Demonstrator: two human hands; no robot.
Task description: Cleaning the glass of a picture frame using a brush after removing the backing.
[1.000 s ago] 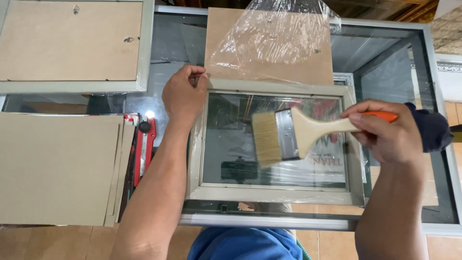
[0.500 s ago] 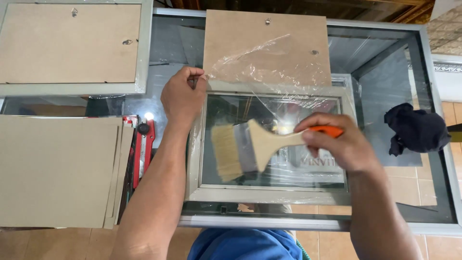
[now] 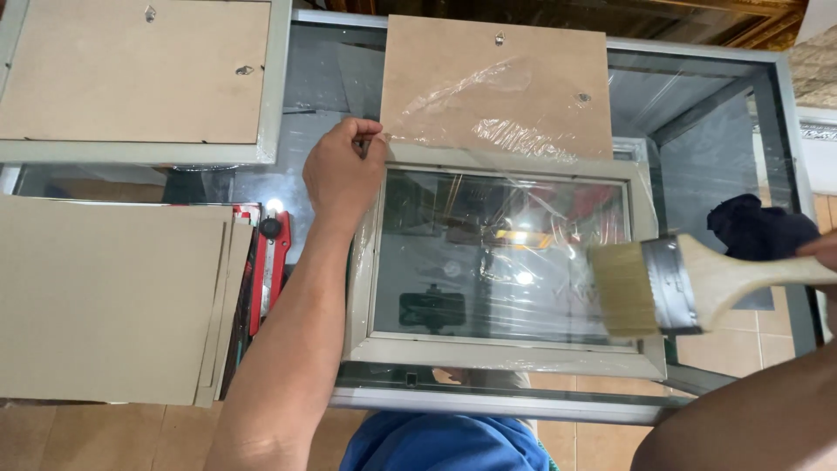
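Left hand [image 3: 342, 170] pinched the plastic film [image 3: 497, 253] at the upper left corner of the frame [image 3: 497, 356], centre of the picture. Right hand [image 3: 824, 249], mostly cut off at right, gripped the brush [image 3: 689, 283] over the frame's right edge, on the glass counter [image 3: 697, 113].

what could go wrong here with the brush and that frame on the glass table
The left hand pins only one corner of the frame, so a hard stroke of the brush may slide it on the glass table. The loose film could snag the bristles. The frame's near edge lies close to the table edge.
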